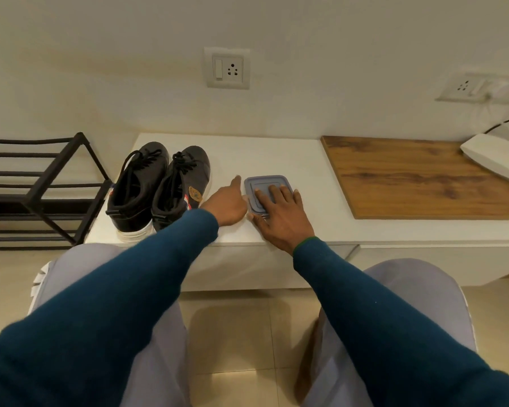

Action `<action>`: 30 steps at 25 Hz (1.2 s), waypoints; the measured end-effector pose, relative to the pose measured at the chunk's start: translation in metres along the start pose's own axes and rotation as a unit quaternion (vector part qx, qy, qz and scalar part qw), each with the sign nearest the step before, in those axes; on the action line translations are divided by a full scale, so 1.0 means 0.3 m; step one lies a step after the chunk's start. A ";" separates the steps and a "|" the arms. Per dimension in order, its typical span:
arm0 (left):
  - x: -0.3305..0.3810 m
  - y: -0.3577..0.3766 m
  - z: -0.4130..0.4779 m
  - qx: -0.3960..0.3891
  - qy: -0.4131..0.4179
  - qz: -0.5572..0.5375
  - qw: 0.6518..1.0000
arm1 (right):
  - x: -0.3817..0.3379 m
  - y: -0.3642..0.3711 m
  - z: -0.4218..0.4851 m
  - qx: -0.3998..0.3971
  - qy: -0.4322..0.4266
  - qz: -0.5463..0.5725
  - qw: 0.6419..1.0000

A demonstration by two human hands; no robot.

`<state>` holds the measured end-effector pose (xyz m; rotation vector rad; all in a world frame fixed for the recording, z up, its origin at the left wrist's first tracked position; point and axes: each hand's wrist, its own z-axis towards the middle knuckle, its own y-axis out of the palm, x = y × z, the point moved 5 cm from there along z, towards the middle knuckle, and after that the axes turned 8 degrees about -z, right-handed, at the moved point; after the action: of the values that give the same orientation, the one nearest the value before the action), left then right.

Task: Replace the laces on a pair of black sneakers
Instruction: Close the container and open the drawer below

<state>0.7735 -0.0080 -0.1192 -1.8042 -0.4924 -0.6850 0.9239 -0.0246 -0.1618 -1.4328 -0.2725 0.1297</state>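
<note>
Two black sneakers with black laces stand side by side on the white bench [276,154], toes toward the wall: the left sneaker [135,186] and the right sneaker [182,183]. To their right sits a small grey lidded container [265,183]. My right hand [279,215] lies flat on its lid with straight fingers, thumb at its near edge. My left hand [228,204] is at the container's left side, its thumb raised; its fingers are hidden.
A black metal shoe rack [41,189] stands left of the bench. A wooden panel [417,177] covers the bench's right part, with a white device [494,160] and cable on it. Wall sockets [228,69] sit above. My knees are below the bench edge.
</note>
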 end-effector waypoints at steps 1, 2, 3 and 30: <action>-0.016 -0.001 -0.008 0.014 0.007 0.055 0.998 | 0.020 0.011 0.018 -0.004 0.017 0.004 1.000; -0.031 0.006 -0.011 0.010 0.011 0.117 0.993 | 0.049 0.024 0.041 -0.009 0.034 0.007 0.999; -0.041 0.016 -0.016 -0.012 0.012 0.170 0.985 | 0.086 0.029 0.068 -0.012 0.049 0.009 0.999; -0.136 0.087 -0.055 -0.096 0.053 0.268 0.957 | -0.224 0.574 -0.484 -0.209 0.456 0.652 0.568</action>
<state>0.7558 -0.0322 -0.1606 -1.9525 0.1465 -0.4552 0.9103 -0.1568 -0.3555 -1.6835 1.8091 0.5157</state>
